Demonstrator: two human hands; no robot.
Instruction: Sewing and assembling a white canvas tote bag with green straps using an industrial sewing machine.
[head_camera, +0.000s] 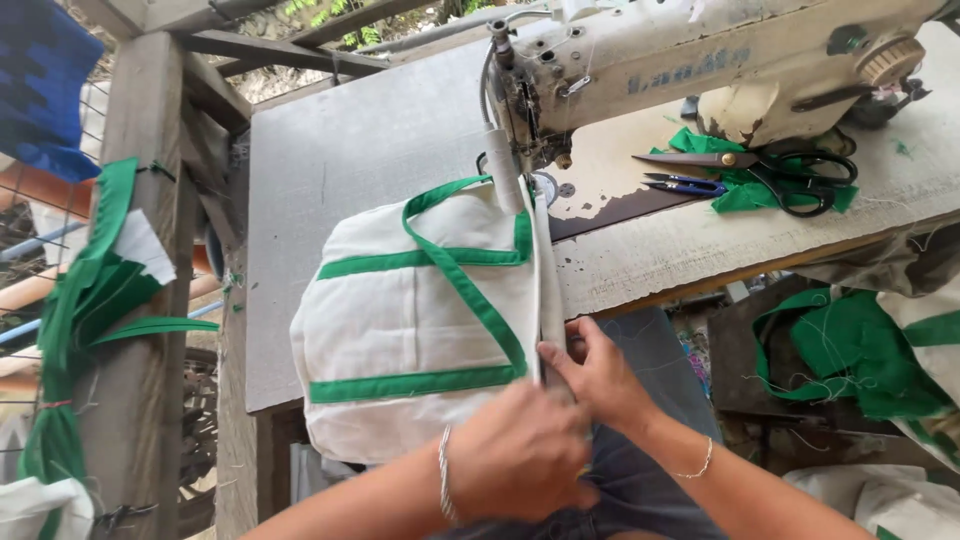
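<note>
1. Centrally, the left hand (520, 452) is closed, knuckles up, fingers curled onto the near edge of the white cloth bag (420, 320); a thin bracelet sits on its wrist.
2. Right hand (600, 375) lies just beside it, thumb and fingers pinched together on the folded right-hand edge of the same bag; a fine chain is on that wrist.
3. Bag position: flat on the grey sewing table (330, 150), hanging partly over the near edge. Green trim bands run across its top and bottom; one green strap (470, 290) loops diagonally across its face.
4. The bag's folded edge runs straight up from the hands to the needle area of the cream sewing machine (700, 60), touching it under the head.
5. Behind the machine arm: large black-handled scissors (770, 170) and small blue snips (690, 186), both resting on green fabric scraps (745, 195).
6. Far left: green strips (95, 280) draped over a wooden post (140, 200).
7. Lower right: heap of green and white fabric (860, 350), well apart from the hands.
</note>
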